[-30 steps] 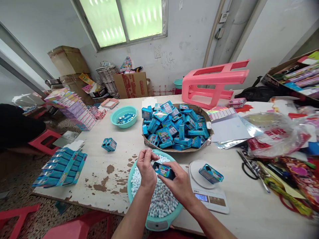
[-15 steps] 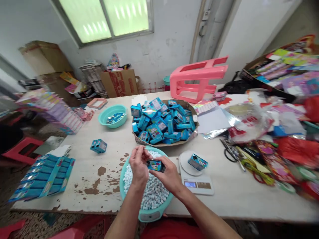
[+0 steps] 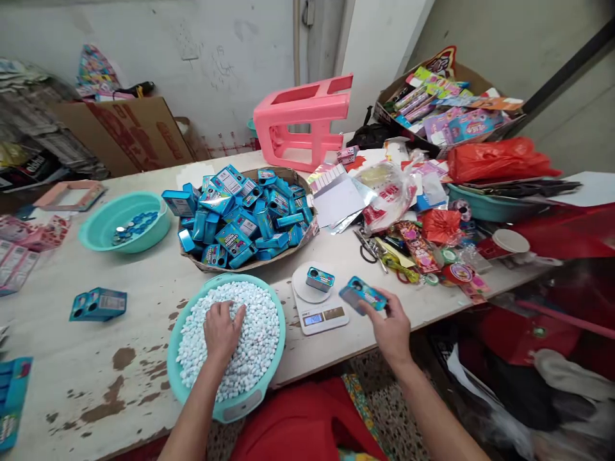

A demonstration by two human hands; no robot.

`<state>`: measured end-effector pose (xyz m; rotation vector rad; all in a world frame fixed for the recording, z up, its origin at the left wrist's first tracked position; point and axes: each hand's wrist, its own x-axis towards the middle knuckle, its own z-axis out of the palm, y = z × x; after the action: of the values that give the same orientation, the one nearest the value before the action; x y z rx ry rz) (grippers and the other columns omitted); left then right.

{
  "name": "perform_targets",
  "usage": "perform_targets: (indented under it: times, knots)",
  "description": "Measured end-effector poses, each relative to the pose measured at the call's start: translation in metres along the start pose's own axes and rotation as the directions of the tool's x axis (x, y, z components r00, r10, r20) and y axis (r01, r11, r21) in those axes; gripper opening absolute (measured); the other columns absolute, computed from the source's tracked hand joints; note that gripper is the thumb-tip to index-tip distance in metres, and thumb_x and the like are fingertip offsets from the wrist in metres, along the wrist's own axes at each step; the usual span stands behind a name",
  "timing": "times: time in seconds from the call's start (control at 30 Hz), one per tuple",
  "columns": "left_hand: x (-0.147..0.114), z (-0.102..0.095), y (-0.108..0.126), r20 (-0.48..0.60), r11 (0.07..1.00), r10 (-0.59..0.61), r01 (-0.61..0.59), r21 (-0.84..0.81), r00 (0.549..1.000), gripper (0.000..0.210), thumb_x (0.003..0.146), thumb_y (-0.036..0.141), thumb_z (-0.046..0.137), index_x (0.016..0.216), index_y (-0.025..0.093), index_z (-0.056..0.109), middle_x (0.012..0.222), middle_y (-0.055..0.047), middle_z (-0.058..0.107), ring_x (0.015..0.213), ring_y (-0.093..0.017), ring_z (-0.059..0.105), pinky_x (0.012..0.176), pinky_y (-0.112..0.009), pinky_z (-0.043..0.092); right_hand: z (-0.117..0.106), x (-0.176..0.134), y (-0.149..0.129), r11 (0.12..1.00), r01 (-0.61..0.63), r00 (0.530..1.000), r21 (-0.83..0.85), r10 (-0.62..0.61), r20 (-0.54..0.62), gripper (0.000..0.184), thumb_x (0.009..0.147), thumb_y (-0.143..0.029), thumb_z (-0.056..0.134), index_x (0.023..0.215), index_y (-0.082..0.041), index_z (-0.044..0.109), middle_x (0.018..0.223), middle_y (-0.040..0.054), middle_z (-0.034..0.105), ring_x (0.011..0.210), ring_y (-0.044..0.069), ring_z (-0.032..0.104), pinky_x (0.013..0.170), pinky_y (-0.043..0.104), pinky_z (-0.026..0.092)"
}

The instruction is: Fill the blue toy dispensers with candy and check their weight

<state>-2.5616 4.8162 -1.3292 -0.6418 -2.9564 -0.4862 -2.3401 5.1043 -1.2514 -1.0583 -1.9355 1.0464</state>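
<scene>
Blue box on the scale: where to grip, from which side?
I'd come from above and pinch the blue box across its two long sides, mid-length: it is oblong, lies on the scale pan, and nothing covers its top. The right hand is nearer but holds another box.

"Where can the left hand (image 3: 223, 330) pass?"

"Leftward, over bare tabletop (image 3: 148, 294) between the pellet bowl (image 3: 228, 411) and the paired blue boxes (image 3: 98, 304)."

"And ahead?"

"The heaped carton (image 3: 308, 235) (boxes pile above its rim) blocks the way; the scale (image 3: 314, 307) stands just right of the bowl, loaded."
</scene>
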Motion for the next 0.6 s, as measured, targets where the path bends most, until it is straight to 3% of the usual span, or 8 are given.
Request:
perform_targets:
  times: [0.1,0.23,0.37,0.43,0.5,0.53,0.6]
  knots:
    - [0.0,0.002,0.004,-0.027,0.995,0.093,-0.092,0.043,0.995,0.036,0.09,0.044,0.036,0.085,0.016,0.059,0.086,-0.011,0.058,0.086,-0.025,0.052,0.075,-0.034,0.039,-0.004,0.031,0.059,0.997,-0.005,0.986,-0.076,-0.008,-0.168,0.053,0.069,-0.049,0.07,0.109,-0.017,0.059,0.103,0.0075,0.059,0.091,0.021,0.056,0.084,0.037,0.045]
    - [-0.001,0.007,0.004,-0.046,0.996,0.087,-0.087,-0.005,0.995,0.034,0.091,0.042,0.035,0.081,0.018,0.057,0.079,-0.008,0.059,0.08,-0.021,0.053,0.061,-0.026,0.032,0.007,0.046,0.114,0.991,-0.025,0.973,-0.131,-0.005,-0.231,0.06,0.068,-0.051,0.068,0.112,-0.012,0.057,0.105,0.0108,0.059,0.091,0.021,0.056,0.084,0.037,0.045]
    - [-0.002,0.008,0.002,-0.008,0.978,-0.043,0.04,-0.204,0.999,0.03,0.087,0.044,0.043,0.074,0.02,0.056,0.068,-0.004,0.056,0.062,-0.015,0.047,0.055,-0.025,0.024,0.009,0.038,0.13,0.987,-0.036,0.984,-0.159,0.007,-0.179,0.06,0.07,-0.053,0.066,0.11,-0.01,0.058,0.102,0.0137,0.06,0.091,0.025,0.056,0.085,0.044,0.045]
    - [0.0,0.001,0.002,-0.006,0.907,-0.16,0.144,-0.396,0.987,0.03,0.084,0.043,0.047,0.068,0.019,0.054,0.062,-0.001,0.052,0.057,-0.012,0.043,0.056,-0.024,0.026,0.007,0.031,0.124,0.979,0.009,0.984,-0.204,-0.046,-0.174,0.064,0.068,-0.054,0.067,0.113,-0.009,0.057,0.108,0.0176,0.058,0.101,0.03,0.053,0.091,0.051,0.04]
    - [0.004,-0.011,0.002,0.042,0.705,-0.344,0.287,-0.649,0.938,0.031,0.08,0.044,0.052,0.064,0.018,0.05,0.059,0.001,0.046,0.054,-0.01,0.039,0.055,-0.022,0.029,0.01,0.027,0.112,0.94,0.143,0.959,-0.309,-0.208,-0.19,0.071,0.069,-0.054,0.068,0.12,-0.008,0.053,0.12,0.0217,0.052,0.117,0.034,0.043,0.1,0.055,0.03]
    - [0.007,-0.019,0.001,0.104,0.523,-0.441,0.35,-0.777,0.891,0.032,0.078,0.045,0.054,0.064,0.017,0.049,0.058,0.002,0.045,0.053,-0.009,0.038,0.052,-0.021,0.029,0.014,0.026,0.103,0.904,0.23,0.936,-0.359,-0.307,-0.175,0.073,0.069,-0.053,0.069,0.124,-0.008,0.05,0.125,0.0225,0.049,0.123,0.035,0.038,0.104,0.055,0.026]
    - [0.013,-0.034,0.0,0.324,0.041,-0.526,0.403,-0.914,0.787,0.031,0.075,0.046,0.056,0.068,0.017,0.048,0.06,0.003,0.045,0.049,-0.007,0.038,0.045,-0.019,0.026,0.029,0.026,0.086,0.837,0.389,0.889,-0.385,-0.451,-0.083,0.078,0.07,-0.053,0.069,0.129,-0.009,0.044,0.13,0.0222,0.045,0.127,0.033,0.035,0.106,0.053,0.024]
